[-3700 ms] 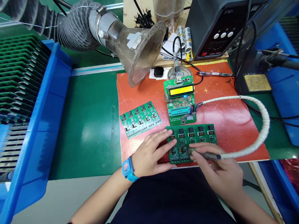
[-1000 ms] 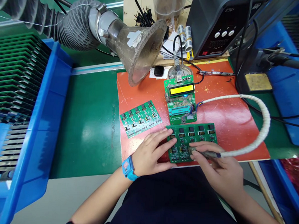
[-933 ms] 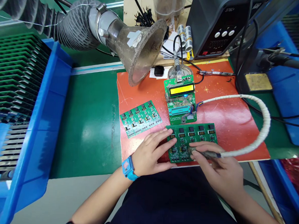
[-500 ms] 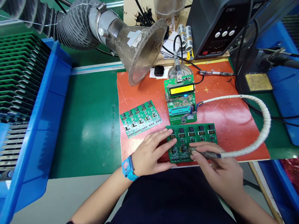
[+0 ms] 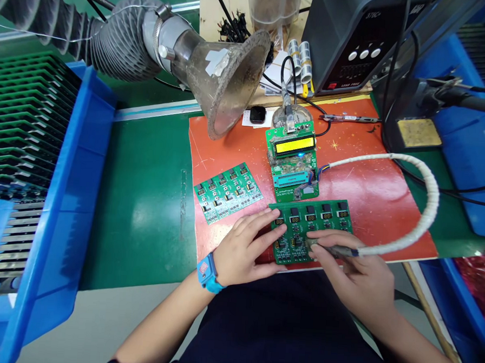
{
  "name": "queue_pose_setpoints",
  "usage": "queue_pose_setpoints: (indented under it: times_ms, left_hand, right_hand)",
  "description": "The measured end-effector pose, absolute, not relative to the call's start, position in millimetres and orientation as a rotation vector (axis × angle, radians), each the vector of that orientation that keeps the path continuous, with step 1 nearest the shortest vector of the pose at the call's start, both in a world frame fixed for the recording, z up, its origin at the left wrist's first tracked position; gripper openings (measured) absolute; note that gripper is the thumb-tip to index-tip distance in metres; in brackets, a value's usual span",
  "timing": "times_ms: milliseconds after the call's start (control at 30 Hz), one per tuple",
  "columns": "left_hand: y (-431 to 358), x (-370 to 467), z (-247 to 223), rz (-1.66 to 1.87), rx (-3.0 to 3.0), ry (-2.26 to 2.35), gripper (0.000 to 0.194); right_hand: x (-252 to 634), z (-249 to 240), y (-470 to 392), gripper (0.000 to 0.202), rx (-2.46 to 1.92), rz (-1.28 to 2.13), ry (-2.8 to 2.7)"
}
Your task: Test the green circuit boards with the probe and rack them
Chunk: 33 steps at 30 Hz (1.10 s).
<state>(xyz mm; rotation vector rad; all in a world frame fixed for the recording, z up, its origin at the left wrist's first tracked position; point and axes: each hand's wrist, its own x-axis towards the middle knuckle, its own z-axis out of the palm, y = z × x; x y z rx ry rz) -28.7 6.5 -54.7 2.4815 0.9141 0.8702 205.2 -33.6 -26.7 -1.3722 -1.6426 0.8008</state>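
A green circuit board with a row of small digit displays lies on the red mat in front of me. My left hand grips its left end, fingertips on top and thumb along the near edge. Pinched in my right hand is a programming probe, its tip down at the middle of the board; the exact contact is hidden by my fingers. A white-wrapped cable loops from the probe to a programmer board with a lit yellow screen. Left of it rests a second circuit board.
A fume extractor hood reaches over the mat from the upper left. Blue bins flank the bench, the left one with many upright boards. At the back stand a black soldering station and a pen. A sponge sits at right.
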Motion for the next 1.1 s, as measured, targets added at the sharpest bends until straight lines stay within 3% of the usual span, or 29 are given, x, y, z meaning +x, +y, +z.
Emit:
queue_pose_setpoints:
  times_ms: [1100]
  left_hand:
    - [5, -29, -55, 0.868, 2.465, 0.906, 0.073]
  right_hand:
    - [188, -17, -33, 0.008, -1.358, 0.821, -1.626]
